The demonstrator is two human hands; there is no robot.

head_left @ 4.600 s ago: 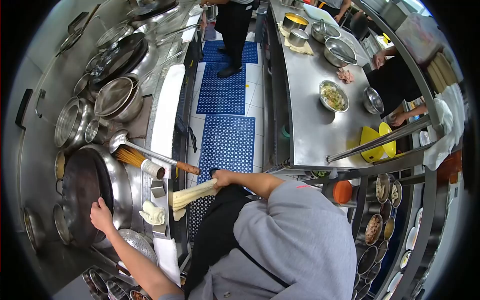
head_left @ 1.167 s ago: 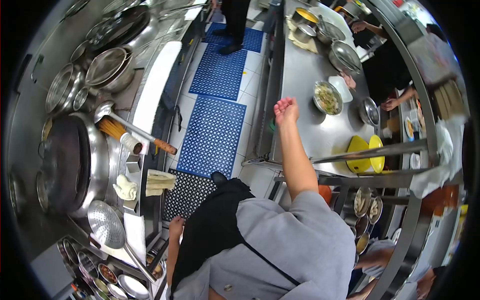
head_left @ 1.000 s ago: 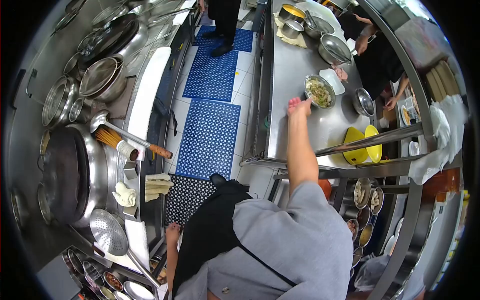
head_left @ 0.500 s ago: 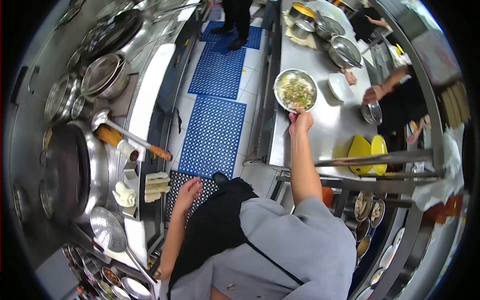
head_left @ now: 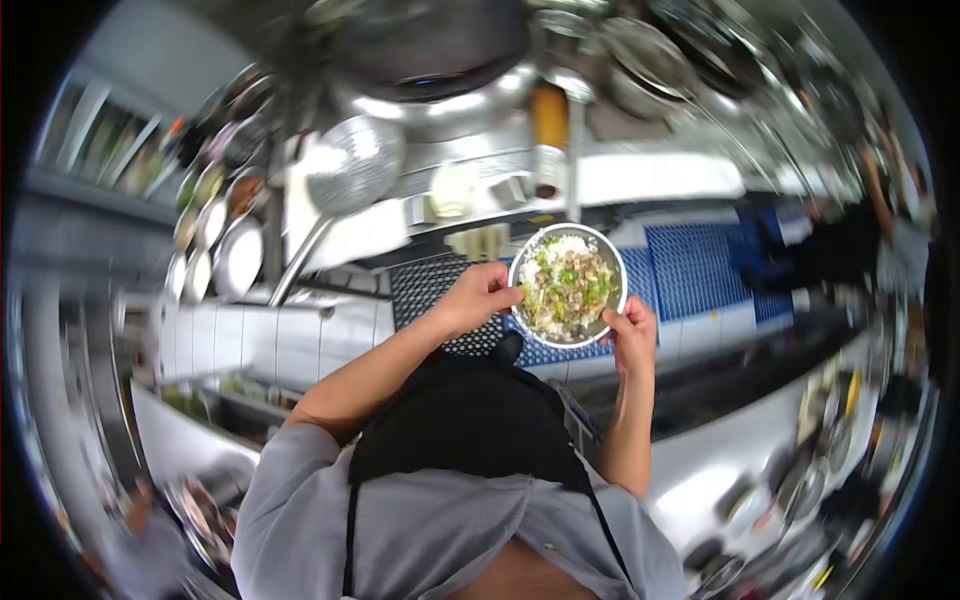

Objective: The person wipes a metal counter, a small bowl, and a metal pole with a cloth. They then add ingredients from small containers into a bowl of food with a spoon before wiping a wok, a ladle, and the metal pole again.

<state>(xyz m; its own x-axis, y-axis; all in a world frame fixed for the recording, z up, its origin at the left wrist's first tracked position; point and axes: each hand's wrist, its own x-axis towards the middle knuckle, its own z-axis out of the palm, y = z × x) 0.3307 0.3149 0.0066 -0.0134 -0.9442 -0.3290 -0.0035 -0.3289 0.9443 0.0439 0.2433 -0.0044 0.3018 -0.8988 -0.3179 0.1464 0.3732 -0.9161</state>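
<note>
A round metal bowl (head_left: 517, 262) of chopped green, white and brown food (head_left: 568, 285) is held up in front of my body, above the blue floor mat. My left hand (head_left: 480, 299) pinches its left rim between thumb and fingers. On the lower right rim, my right hand (head_left: 633, 333) has its thumb over the edge and its fingers partly hidden beneath. The bowl looks roughly level.
Ahead is the stove counter with a dark wok (head_left: 430, 40), a perforated skimmer (head_left: 352, 165), a brush (head_left: 549, 130) and a ladle. Small bowls (head_left: 238, 258) stand at the left. A steel worktable (head_left: 715, 465) is behind right. Other people stand far right and lower left.
The view has turned left from the worktable towards the stove. The bowl has moved in front of my body, and my left hand, empty before, has taken hold of its rim.
</note>
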